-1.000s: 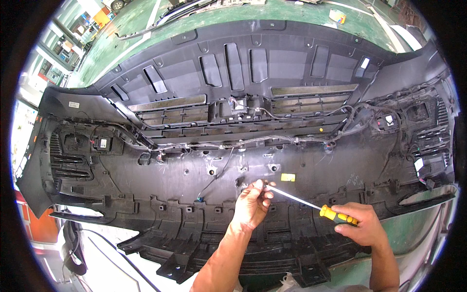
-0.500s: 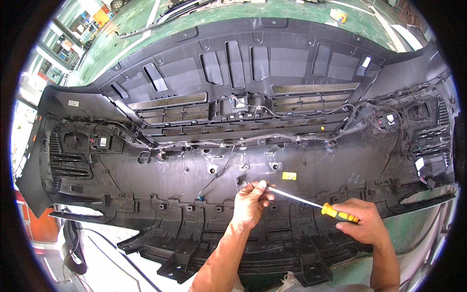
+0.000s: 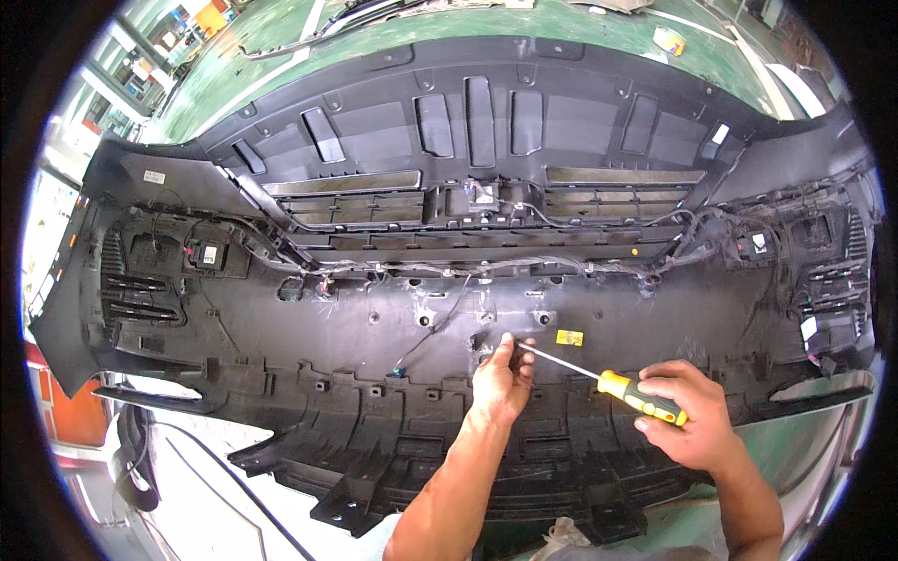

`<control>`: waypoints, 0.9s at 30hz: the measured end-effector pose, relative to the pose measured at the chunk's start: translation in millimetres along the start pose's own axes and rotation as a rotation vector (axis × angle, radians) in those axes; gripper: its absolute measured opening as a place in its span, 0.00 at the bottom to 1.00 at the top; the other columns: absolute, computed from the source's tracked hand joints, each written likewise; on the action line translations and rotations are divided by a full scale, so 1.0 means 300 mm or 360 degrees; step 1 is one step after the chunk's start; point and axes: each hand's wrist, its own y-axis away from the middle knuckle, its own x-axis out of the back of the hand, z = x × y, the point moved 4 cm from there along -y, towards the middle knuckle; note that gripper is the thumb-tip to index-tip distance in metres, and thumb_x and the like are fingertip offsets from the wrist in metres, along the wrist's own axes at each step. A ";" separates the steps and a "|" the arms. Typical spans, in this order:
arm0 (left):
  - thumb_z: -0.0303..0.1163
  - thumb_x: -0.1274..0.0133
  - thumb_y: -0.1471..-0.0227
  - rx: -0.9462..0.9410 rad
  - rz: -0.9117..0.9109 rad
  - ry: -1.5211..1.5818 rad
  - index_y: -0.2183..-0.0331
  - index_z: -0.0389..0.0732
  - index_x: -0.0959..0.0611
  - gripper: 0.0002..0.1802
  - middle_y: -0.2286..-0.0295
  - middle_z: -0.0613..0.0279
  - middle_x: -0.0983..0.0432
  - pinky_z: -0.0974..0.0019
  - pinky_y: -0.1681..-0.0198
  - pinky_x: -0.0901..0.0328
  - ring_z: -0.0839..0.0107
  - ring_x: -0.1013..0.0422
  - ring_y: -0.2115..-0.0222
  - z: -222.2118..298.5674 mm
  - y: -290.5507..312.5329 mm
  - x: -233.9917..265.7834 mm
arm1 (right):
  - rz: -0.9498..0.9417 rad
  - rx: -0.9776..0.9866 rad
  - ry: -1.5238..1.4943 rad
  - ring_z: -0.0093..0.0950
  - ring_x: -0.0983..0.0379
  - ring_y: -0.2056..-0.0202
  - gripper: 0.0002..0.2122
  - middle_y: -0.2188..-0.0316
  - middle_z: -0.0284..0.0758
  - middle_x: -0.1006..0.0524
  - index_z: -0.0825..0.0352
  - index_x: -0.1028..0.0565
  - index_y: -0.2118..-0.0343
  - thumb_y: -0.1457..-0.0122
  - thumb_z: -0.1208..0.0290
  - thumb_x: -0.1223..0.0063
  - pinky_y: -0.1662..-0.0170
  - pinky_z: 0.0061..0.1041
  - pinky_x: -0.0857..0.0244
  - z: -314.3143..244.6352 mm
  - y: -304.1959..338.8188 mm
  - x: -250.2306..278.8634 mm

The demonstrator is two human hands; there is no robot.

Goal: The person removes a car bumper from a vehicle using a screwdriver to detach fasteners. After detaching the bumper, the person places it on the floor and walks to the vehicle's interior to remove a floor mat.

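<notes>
My right hand (image 3: pixel 690 416) grips the yellow and dark green handle of a screwdriver (image 3: pixel 572 364). The metal shaft points up and left. My left hand (image 3: pixel 505 381) is closed in a pinch at the shaft's far end, hiding the tip and anything small held there. Both hands are over a large black car bumper (image 3: pixel 290 341), which lies with its inner side up. Just left of my left fingertips, a dark, rough patch (image 3: pixel 479 342) marks the bumper. A small yellow rectangle (image 3: pixel 570 338) lies on the bumper near the shaft.
A wiring harness (image 3: pixel 524 266) runs across the bumper, and a loose cable with a connector (image 3: pixel 399 371) hangs below it. A sensor module (image 3: pixel 482 197) sits in the grille. Beyond are a green floor (image 3: pixel 365 42) and a small tub (image 3: pixel 669 40). A black strap (image 3: pixel 137 458) hangs lower left.
The view has shifted, so the bumper sits slightly lower and further right. My hands keep their grips, while the screwdriver handle is closer to my left hand.
</notes>
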 end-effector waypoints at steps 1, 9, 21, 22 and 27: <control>0.38 0.53 0.30 -0.0015 0.0025 0.0076 0.61 0.40 0.21 0.13 0.66 0.57 0.19 0.73 0.75 0.35 0.73 0.29 0.74 0.001 -0.021 0.005 | -0.0002 0.0044 0.0045 0.40 0.19 0.61 0.20 0.55 0.43 0.21 0.68 0.21 0.55 0.53 0.79 0.32 0.58 0.32 0.24 -0.012 -0.020 -0.019; 0.34 0.57 0.29 -0.0061 0.0154 0.0355 0.61 0.39 0.22 0.11 0.63 0.54 0.18 0.72 0.74 0.36 0.71 0.31 0.74 -0.017 -0.126 0.053 | -0.0143 0.0225 0.0270 0.40 0.19 0.62 0.18 0.57 0.41 0.21 0.69 0.22 0.56 0.53 0.80 0.34 0.59 0.35 0.23 -0.053 -0.141 -0.147; 0.26 0.54 0.33 -0.0173 0.0121 0.0306 0.60 0.37 0.22 0.07 0.66 0.56 0.20 0.69 0.70 0.34 0.68 0.28 0.71 0.021 -0.169 0.115 | -0.0234 0.0196 0.0286 0.42 0.20 0.60 0.17 0.56 0.42 0.22 0.70 0.22 0.57 0.52 0.79 0.35 0.56 0.35 0.23 0.000 -0.249 -0.239; 0.25 0.54 0.34 -0.0130 0.0119 0.0305 0.60 0.37 0.22 0.06 0.66 0.56 0.21 0.69 0.70 0.34 0.68 0.28 0.71 0.016 -0.171 0.116 | -0.0247 0.0183 0.0285 0.42 0.20 0.60 0.17 0.57 0.42 0.22 0.70 0.22 0.57 0.52 0.79 0.35 0.56 0.35 0.23 0.002 -0.256 -0.242; 0.25 0.53 0.34 -0.0177 0.0121 0.0279 0.58 0.36 0.23 0.06 0.66 0.55 0.21 0.68 0.69 0.33 0.68 0.28 0.71 0.014 -0.175 0.121 | -0.0260 0.0075 0.0207 0.42 0.20 0.64 0.16 0.58 0.41 0.21 0.69 0.22 0.57 0.52 0.80 0.35 0.59 0.35 0.24 0.009 -0.292 -0.250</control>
